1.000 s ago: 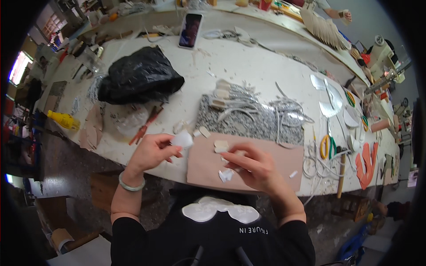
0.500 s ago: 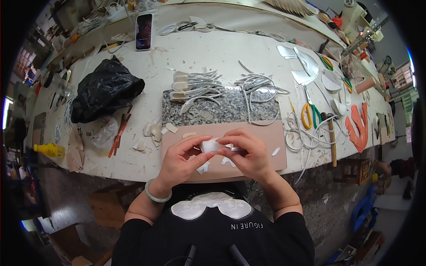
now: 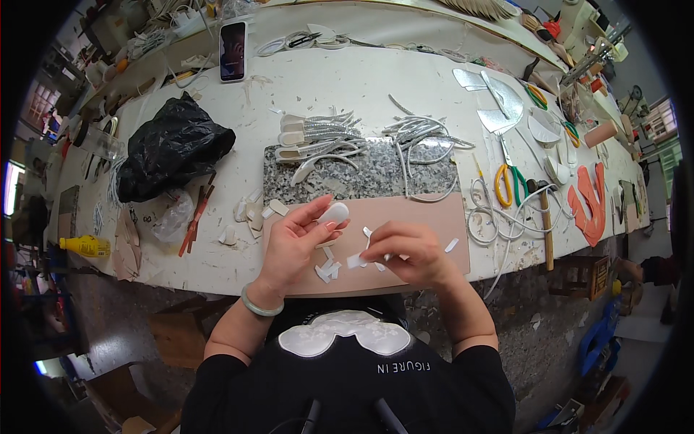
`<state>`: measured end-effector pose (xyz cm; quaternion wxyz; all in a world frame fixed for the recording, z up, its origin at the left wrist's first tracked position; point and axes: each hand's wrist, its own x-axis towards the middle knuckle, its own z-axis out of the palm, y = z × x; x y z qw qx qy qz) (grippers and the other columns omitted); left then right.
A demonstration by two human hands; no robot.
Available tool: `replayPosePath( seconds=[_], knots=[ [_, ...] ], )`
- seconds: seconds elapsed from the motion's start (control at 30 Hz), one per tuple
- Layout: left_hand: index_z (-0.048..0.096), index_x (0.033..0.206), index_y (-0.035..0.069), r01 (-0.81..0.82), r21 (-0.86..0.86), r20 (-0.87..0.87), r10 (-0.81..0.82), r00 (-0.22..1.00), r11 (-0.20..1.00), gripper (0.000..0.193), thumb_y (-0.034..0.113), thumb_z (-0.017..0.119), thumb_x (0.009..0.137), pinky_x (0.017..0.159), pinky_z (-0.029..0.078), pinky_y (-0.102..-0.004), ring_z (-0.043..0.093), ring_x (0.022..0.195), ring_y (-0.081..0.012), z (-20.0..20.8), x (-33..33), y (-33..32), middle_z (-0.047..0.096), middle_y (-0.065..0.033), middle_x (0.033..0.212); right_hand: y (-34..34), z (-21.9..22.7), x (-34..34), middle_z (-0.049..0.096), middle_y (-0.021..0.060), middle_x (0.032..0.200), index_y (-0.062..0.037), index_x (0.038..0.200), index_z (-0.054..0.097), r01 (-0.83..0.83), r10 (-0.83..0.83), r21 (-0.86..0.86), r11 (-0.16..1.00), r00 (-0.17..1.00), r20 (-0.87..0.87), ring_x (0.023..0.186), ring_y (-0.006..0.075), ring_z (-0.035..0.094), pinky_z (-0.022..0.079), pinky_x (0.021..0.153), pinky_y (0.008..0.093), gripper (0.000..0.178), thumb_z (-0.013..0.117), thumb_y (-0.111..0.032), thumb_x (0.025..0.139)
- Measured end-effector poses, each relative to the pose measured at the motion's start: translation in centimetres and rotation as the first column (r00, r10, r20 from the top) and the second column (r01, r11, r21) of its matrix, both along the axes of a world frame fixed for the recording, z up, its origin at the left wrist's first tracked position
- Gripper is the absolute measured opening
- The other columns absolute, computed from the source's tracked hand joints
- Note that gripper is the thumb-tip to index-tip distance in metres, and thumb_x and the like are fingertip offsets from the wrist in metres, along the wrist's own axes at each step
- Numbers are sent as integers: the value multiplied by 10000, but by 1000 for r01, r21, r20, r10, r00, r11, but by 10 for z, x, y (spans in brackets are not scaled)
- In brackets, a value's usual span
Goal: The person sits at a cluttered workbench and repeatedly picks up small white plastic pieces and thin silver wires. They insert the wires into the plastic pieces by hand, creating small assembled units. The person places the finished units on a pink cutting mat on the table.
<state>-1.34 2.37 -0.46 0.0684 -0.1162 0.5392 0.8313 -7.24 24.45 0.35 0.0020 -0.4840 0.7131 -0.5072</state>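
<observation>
A small white piece with a rounded end [image 3: 335,212] is pinched between the fingers and thumb of my left hand [image 3: 295,237]. Lower and to the right, my right hand [image 3: 409,253] pinches a small white slip [image 3: 354,261], its fingers closed. Both hands hover over a beige board [image 3: 426,217], where several narrow white scraps [image 3: 327,270] lie under and between them. Behind the board, a speckled granite slab [image 3: 340,189] bears a row of silvery cords with beige rounded tabs [image 3: 292,137]. A tangle of silvery cords [image 3: 423,137] lies to their right.
To the left are a black plastic bag [image 3: 173,148], a yellow bottle [image 3: 85,246] and reddish strips [image 3: 195,220]. Rightward lie scissors [image 3: 509,181], a hammer [image 3: 545,228], loose white cord [image 3: 499,224] and coral-coloured cutouts [image 3: 589,206]. A phone [image 3: 233,52] stands at the back.
My hands, together around the white piece before, have come apart. The left moved slightly up with the rounded piece; the right moved down, now holding a separate white slip.
</observation>
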Motion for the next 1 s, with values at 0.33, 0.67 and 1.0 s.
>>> replayPosePath(
  seconds=[0.33,0.67,1.0],
  knots=[
    [543,1294,4,184,165,73,-198,978,969,338,116,558,976,906,567,-352,648,1022,-196,7,7,-4,625,-117,1194,-20,-2,-7,621,6,877,-179,1158,681,212,-190,31,977,922,-337,711,177,615,497,546,300,497,688,21,702],
    [508,1300,-34,303,256,131,-344,930,918,341,114,497,994,857,580,-344,655,1064,-288,12,1,-5,636,-157,1160,-17,2,-11,633,-10,876,-146,909,717,148,-136,42,988,969,-208,749,186,625,496,573,307,295,717,9,658],
    [485,1289,-40,-166,122,36,163,986,979,368,41,439,933,804,613,-326,671,990,-301,-1,-14,-35,616,-155,1113,1,-31,-39,655,3,873,-116,817,695,248,-214,278,928,966,-146,820,228,636,523,677,324,167,691,-6,691]
  ],
)
